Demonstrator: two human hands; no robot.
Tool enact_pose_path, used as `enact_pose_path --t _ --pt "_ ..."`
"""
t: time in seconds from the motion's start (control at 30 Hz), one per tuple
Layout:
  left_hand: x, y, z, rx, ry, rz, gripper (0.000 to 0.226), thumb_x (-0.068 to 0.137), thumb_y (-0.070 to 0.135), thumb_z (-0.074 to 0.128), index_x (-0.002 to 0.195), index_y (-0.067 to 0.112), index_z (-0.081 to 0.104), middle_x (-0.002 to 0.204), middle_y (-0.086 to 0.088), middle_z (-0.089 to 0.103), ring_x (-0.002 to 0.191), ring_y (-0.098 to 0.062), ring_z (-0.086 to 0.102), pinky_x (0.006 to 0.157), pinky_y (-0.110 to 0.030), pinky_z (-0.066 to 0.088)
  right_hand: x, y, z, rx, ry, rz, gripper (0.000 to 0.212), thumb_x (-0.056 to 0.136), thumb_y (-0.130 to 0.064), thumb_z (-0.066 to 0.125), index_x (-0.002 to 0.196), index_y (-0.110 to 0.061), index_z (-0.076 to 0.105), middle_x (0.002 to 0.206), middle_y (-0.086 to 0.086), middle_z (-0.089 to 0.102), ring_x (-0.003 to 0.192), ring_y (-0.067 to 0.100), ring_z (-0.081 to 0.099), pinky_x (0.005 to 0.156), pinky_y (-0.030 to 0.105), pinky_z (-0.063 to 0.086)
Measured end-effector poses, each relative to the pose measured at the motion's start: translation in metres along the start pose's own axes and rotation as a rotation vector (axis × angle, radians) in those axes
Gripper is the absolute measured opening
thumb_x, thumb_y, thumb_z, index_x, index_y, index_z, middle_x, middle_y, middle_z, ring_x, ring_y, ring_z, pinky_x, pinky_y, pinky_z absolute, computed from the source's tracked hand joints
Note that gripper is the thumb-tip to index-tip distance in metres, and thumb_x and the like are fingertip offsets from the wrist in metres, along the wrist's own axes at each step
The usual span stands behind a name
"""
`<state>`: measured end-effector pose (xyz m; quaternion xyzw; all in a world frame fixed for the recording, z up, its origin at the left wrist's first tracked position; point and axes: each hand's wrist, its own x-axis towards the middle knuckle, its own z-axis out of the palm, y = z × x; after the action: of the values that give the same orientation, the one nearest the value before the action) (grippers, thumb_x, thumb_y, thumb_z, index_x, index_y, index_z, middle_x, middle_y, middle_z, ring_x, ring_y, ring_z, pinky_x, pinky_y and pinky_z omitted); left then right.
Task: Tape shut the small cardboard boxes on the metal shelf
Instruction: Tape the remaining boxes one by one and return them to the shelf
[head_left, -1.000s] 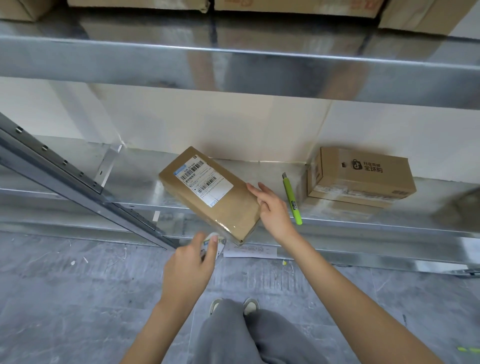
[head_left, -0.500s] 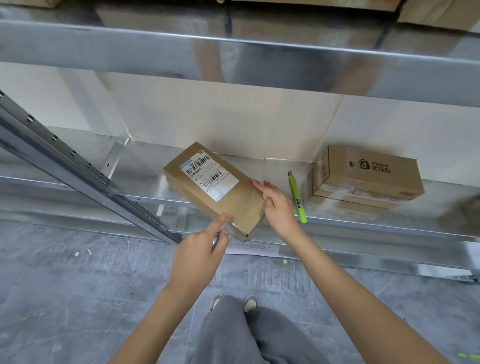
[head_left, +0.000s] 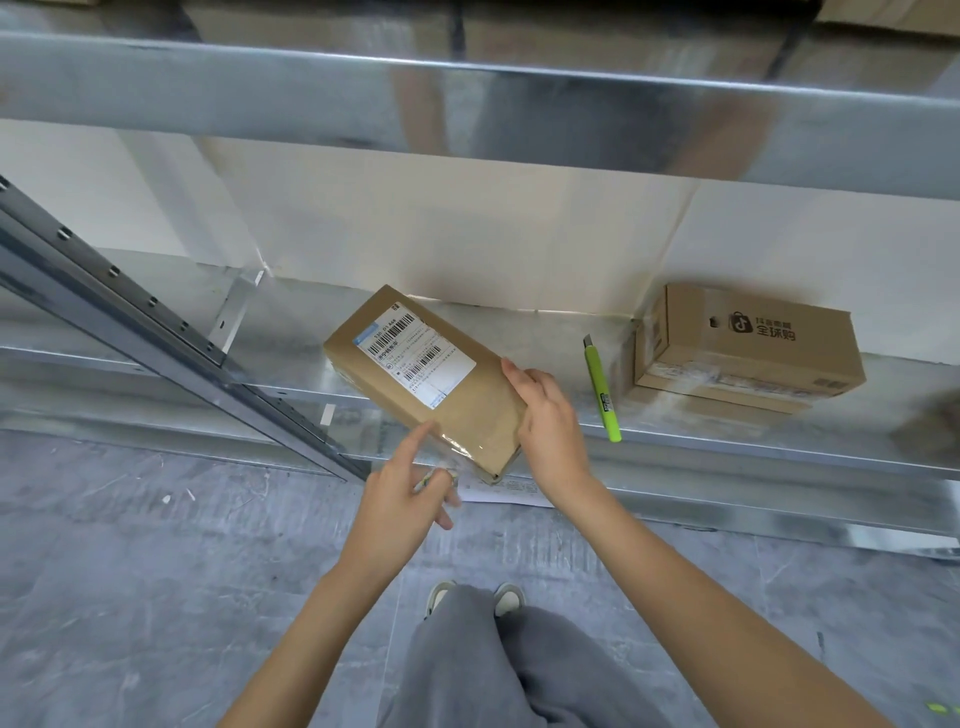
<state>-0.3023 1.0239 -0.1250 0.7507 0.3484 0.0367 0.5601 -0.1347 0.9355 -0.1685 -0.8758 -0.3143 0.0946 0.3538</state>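
At frame centre, the labelled box (head_left: 423, 374) lay on the shelf (head_left: 727, 441). The right hand (head_left: 550, 431) gripped its near end; the left hand (head_left: 400, 499) pinched tape, forefinger pressing. It looked light, stiff, best held by edges.

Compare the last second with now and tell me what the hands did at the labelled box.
The left hand rose from below the shelf edge to the labelled box; its forefinger now presses the clear tape at the near end while the other fingers hold a small object I cannot identify. The right hand kept gripping the box's right edge. The green utility knife and the printed box stayed put.
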Motion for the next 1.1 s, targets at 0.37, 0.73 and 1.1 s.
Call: enact_pose_path --t 0.37,0.73,1.1 --pt "0.016 -0.021 0.003 -0.081 -0.031 0.014 0.079 0.088 0.013 0.052 0.135 0.071 0.024 0.077 0.007 0.066 0.064 -0.01 0.063 0.061 -0.023 0.044 -0.013 0.019 -0.02 -0.46 -0.237 -0.387 0.093 0.088 -0.073 0.03 0.155 -0.014 0.006 0.163 -0.003 -0.005 0.149 0.011 -0.01 0.118 0.054 -0.007" --pt "0.023 -0.02 0.0 -0.029 -0.041 0.018 0.073 0.079 0.027 0.049 0.134 0.068 0.025 0.075 0.013 0.065 0.065 -0.018 0.057 0.074 -0.046 0.052 -0.045 0.011 0.007 -0.724 -0.088 -0.7 0.072 0.092 -0.042 0.056 0.146 -0.001 0.035 0.154 0.015 0.031 0.143 0.027 0.03 0.113 0.052 0.032" --pt "0.025 -0.018 0.009 -0.068 -0.028 -0.016 0.076 0.078 0.032 0.046 0.145 0.057 0.021 0.082 0.014 0.066 0.068 -0.018 0.056 0.065 -0.034 0.046 -0.053 0.012 0.01 -0.717 -0.049 -0.799 0.057 0.097 0.005 0.006 0.14 0.003 0.045 0.147 0.017 0.043 0.137 0.032 0.04 0.108 0.041 0.041"
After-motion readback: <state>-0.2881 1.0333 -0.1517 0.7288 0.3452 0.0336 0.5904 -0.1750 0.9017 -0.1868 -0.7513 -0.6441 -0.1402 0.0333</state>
